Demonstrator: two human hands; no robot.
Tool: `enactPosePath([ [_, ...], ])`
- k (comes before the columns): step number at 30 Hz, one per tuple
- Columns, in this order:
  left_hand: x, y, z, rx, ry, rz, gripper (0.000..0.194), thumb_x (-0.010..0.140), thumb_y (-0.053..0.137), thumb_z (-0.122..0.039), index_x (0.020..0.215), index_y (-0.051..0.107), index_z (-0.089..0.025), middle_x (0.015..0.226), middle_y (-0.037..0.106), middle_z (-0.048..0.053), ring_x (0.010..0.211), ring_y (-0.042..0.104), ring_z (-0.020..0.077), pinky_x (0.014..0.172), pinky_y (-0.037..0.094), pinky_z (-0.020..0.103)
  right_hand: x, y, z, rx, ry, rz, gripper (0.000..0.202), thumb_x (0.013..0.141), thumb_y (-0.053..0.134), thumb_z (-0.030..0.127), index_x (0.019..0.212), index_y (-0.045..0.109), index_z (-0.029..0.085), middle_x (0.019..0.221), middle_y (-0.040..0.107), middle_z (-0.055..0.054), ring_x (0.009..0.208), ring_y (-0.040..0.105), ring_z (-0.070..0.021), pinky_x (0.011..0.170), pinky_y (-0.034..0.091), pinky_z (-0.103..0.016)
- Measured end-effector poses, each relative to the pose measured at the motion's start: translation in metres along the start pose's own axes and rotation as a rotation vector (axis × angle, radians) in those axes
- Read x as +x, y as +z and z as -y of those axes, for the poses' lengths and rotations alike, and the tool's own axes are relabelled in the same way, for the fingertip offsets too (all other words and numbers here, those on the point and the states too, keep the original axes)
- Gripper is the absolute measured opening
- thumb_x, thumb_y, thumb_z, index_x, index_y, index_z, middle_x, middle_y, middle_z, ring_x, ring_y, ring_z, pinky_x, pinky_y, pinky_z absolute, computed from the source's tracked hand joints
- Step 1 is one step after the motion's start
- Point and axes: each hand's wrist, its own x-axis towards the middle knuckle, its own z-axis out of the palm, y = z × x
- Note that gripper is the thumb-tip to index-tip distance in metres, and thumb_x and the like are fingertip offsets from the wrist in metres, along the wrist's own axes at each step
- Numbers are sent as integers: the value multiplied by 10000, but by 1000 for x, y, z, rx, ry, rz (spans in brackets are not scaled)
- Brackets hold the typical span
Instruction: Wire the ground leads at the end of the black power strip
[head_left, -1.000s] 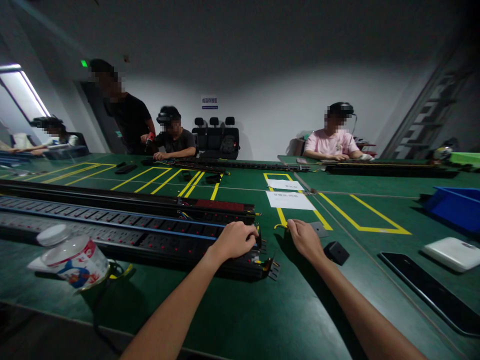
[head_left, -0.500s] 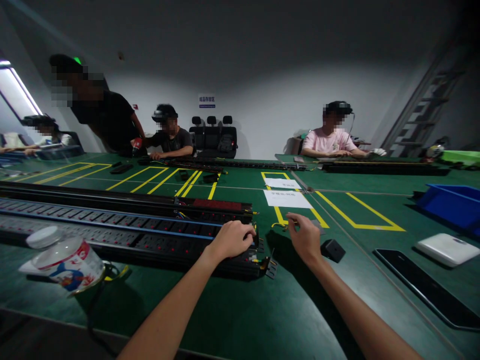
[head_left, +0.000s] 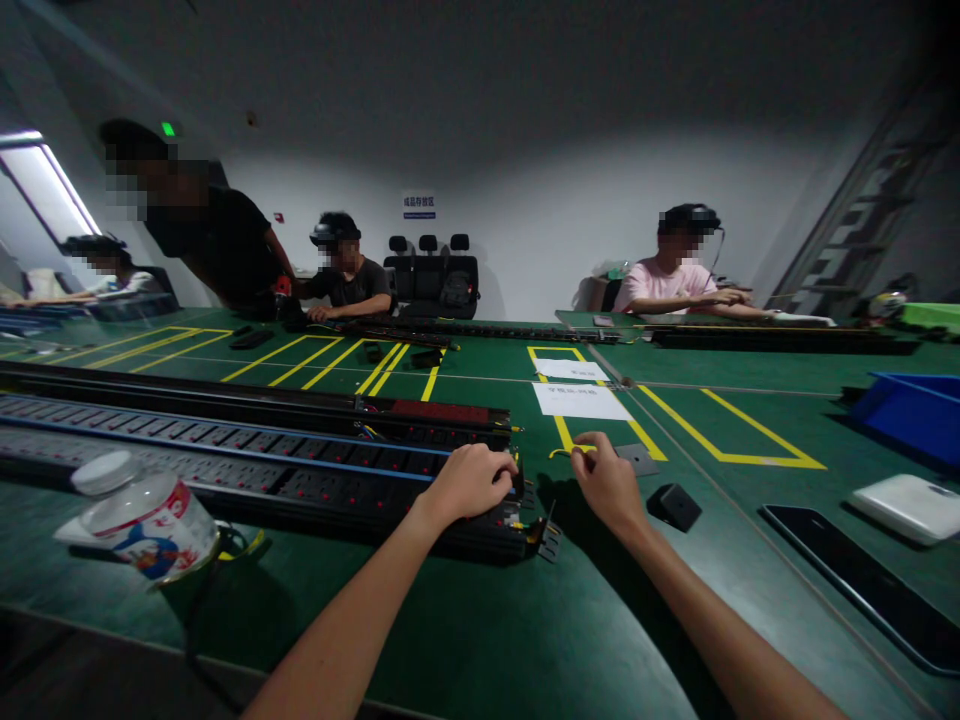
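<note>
"Where are your hands?"

"Left hand (head_left: 472,482) on the black socket strip (head_left: 330,488), ten to twelve o'clock; right hand (head_left: 609,485), fingers narrow, by the yellow wire (head_left: 559,453) at one. I can't tell if either grips."

"Steadying?"

"Light, level pressure suits it."

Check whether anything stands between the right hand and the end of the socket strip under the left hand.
Nothing visible blocks the direct gap from the right hand to the end of the socket strip, where the left hand rests. A slotted plate juts from the strip's nearer corner, just beside that gap.
</note>
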Motion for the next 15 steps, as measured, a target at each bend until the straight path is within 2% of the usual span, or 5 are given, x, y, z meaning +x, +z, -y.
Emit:
enactPosePath([
  [4, 0, 1, 0, 12, 3, -8, 277, 891, 523, -213, 1002, 774, -252, 943, 763, 42, 901, 695, 224, 886, 533, 363, 0, 3, 1, 165, 75, 48, 265, 844, 511, 421, 974, 598, 207, 564, 611, 8, 524, 556, -191, 572, 360, -292],
  [7, 0, 0, 0, 10, 1, -4, 275, 888, 526, -212, 995, 775, -255, 940, 765, 40, 887, 697, 220, 880, 534, 357, -1, 7, 5, 382, 240, 102, 289, 767, 581, 439, 920, 618, 196, 540, 569, 28, 499, 508, -161, 517, 338, -265],
  [11, -1, 0, -1, 11, -6, 0, 269, 890, 531, -214, 995, 775, -254, 943, 764, 43, 893, 696, 221, 883, 531, 356, -3, 9, 14, 717, 480, 187, 337, 655, 687, 420, 874, 633, 169, 508, 498, 58, 425, 397, -102, 425, 244, -220],
  [15, 0, 0, -1, 9, 1, 5, 274, 895, 525, -207, 1002, 773, -252, 955, 766, 41, 909, 696, 224, 894, 527, 365, -3, 8, 17, 868, 566, 175, 327, 615, 739, 379, 837, 652, 156, 505, 462, 70, 409, 344, -67, 404, 192, -199],
])
